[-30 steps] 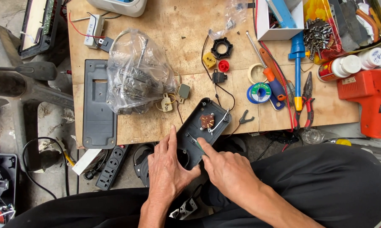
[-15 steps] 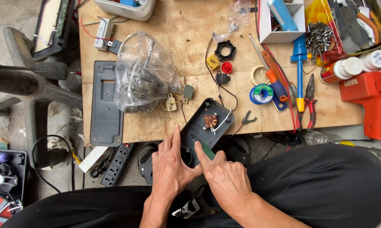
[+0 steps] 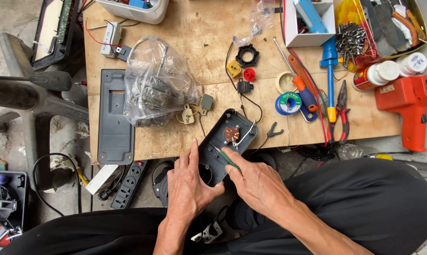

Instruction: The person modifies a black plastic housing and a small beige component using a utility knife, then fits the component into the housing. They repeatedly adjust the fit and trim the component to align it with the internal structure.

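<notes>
Here the left hand (image 3: 187,189) grips the dark housing (image 3: 225,146) beside the right hand (image 3: 256,184), which pinches a green screwdriver (image 3: 230,160).

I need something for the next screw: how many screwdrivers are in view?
3. A green-handled screwdriver in the right hand, tip inside the grey housing; an orange-handled screwdriver and a blue-handled screwdriver lie on the workbench. The cluttered trays may hide more.

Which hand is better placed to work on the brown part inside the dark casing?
Right, probably. The right hand holds a green-handled tool pointing toward the brown part, while the left hand grips the casing from below.
</notes>
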